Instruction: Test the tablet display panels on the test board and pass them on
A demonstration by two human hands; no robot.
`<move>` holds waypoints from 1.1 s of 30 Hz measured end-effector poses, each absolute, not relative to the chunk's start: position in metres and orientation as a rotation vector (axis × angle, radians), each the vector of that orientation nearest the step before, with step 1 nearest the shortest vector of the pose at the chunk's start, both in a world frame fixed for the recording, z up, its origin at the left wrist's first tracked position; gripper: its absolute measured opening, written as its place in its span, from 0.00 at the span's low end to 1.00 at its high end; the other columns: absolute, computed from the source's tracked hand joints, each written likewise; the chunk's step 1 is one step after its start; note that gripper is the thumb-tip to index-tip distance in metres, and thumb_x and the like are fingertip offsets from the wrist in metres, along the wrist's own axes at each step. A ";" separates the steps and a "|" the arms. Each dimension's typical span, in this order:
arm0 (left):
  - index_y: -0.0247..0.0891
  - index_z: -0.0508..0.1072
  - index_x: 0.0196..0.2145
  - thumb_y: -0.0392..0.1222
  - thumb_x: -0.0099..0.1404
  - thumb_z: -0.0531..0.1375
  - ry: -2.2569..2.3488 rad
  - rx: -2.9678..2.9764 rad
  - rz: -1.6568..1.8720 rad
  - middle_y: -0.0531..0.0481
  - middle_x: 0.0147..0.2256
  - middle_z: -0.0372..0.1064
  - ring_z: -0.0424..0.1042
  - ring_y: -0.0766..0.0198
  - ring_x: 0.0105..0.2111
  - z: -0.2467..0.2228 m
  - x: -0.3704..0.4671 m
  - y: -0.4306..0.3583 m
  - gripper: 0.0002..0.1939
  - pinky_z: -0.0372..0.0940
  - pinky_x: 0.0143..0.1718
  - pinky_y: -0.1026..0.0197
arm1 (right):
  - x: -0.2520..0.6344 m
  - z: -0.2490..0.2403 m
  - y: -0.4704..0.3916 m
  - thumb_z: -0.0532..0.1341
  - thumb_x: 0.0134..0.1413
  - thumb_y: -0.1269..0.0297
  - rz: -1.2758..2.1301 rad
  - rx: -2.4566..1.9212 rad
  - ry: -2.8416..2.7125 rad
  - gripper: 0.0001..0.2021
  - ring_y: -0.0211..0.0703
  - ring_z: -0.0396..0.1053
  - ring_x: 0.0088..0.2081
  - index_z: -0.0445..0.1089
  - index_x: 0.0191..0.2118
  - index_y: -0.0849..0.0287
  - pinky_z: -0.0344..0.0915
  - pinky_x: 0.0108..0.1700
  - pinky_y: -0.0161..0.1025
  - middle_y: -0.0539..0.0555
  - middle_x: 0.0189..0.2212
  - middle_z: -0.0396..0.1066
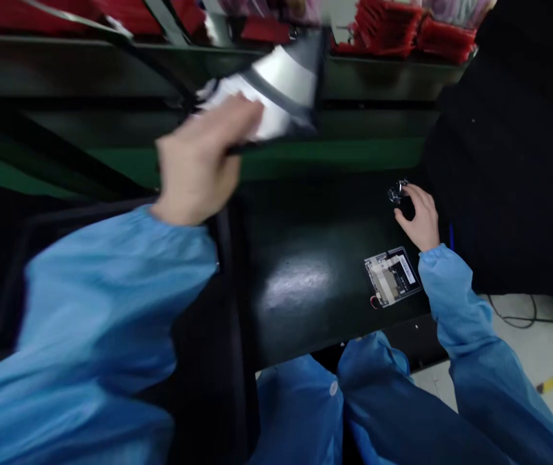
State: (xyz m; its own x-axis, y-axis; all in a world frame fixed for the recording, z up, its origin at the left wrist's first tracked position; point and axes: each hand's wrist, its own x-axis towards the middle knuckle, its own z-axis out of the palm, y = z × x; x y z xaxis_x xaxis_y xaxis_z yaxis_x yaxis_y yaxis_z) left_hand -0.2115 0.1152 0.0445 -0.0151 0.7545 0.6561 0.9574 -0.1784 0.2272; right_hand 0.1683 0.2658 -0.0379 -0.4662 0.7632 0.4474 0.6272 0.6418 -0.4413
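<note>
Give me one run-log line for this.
left hand: holding blurred silvery object | right hand: at shiny item | electronics assembly: on dark table

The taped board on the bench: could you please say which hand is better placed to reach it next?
Probably the right hand: it is nearer the taped board, though seemingly touching a shiny item. The left hand is raised, holding a blurred silvery item.

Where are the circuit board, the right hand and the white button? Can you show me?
Circuit board [392, 278]: head view, on its middle.
Right hand [424, 221]: head view, on its back.
White button [333, 389]: head view, on its round face.
</note>
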 end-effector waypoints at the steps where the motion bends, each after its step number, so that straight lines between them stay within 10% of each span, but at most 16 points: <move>1: 0.43 0.66 0.64 0.27 0.63 0.49 -1.799 -2.023 -0.812 0.52 0.66 0.61 0.60 0.50 0.66 0.039 -0.211 0.134 0.33 0.57 0.66 0.45 | 0.166 -0.041 0.281 0.60 0.58 0.65 0.172 -1.069 -2.262 0.27 0.58 0.60 0.65 0.64 0.63 0.63 0.59 0.67 0.57 0.64 0.64 0.63; 7: 0.38 0.64 0.66 0.28 0.70 0.44 -2.161 -2.030 -0.233 0.36 0.66 0.60 0.58 0.51 0.67 -0.019 -0.241 0.221 0.29 0.60 0.63 0.45 | 0.160 -0.071 0.319 0.50 0.68 0.63 -0.033 -1.010 -2.350 0.27 0.57 0.58 0.68 0.56 0.69 0.67 0.57 0.67 0.57 0.68 0.66 0.60; 11: 0.39 0.60 0.67 0.26 0.70 0.44 -2.269 -1.977 -0.107 0.35 0.67 0.57 0.53 0.51 0.69 -0.032 -0.262 0.241 0.31 0.45 0.68 0.35 | 0.162 -0.081 0.315 0.49 0.70 0.62 -0.160 -1.015 -2.304 0.25 0.56 0.60 0.67 0.59 0.68 0.62 0.55 0.67 0.60 0.65 0.64 0.65; 17: 0.31 0.49 0.71 0.27 0.59 0.63 -2.513 -1.961 0.126 0.24 0.71 0.39 0.41 0.39 0.72 0.015 -0.272 0.248 0.46 0.46 0.65 0.29 | 0.160 -0.087 0.318 0.51 0.67 0.63 -0.155 -1.007 -2.242 0.27 0.57 0.61 0.66 0.57 0.69 0.64 0.59 0.66 0.56 0.65 0.65 0.62; 26: 0.39 0.65 0.65 0.50 0.71 0.55 -2.620 -2.300 0.239 0.41 0.61 0.68 0.71 0.52 0.58 0.048 -0.269 0.000 0.28 0.64 0.59 0.55 | 0.177 -0.054 0.300 0.59 0.61 0.60 -0.019 -0.817 -2.155 0.33 0.69 0.58 0.67 0.55 0.70 0.57 0.57 0.67 0.64 0.67 0.67 0.59; 31: 0.23 0.50 0.70 0.56 0.71 0.54 -2.798 -1.773 0.309 0.20 0.69 0.43 0.45 0.38 0.70 -0.025 -0.247 -0.094 0.41 0.54 0.65 0.38 | 0.188 -0.041 0.238 0.59 0.61 0.58 0.073 -0.833 -2.122 0.32 0.64 0.60 0.66 0.54 0.70 0.41 0.57 0.68 0.63 0.54 0.67 0.61; 33: 0.26 0.53 0.69 0.54 0.73 0.53 -2.668 -1.766 0.131 0.23 0.69 0.47 0.48 0.40 0.70 -0.045 -0.252 -0.102 0.37 0.52 0.66 0.36 | 0.191 -0.046 0.220 0.59 0.60 0.56 0.103 -0.859 -2.140 0.32 0.64 0.60 0.66 0.55 0.69 0.39 0.58 0.68 0.63 0.54 0.66 0.62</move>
State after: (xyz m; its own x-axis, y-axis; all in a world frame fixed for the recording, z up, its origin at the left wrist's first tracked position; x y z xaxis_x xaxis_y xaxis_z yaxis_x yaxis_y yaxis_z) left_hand -0.2516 -0.1017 -0.0450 -0.3902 0.9158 -0.0955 0.9207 0.3886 -0.0351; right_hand 0.1914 0.2197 -0.0458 -0.4408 0.6100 0.6585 0.5437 0.7652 -0.3449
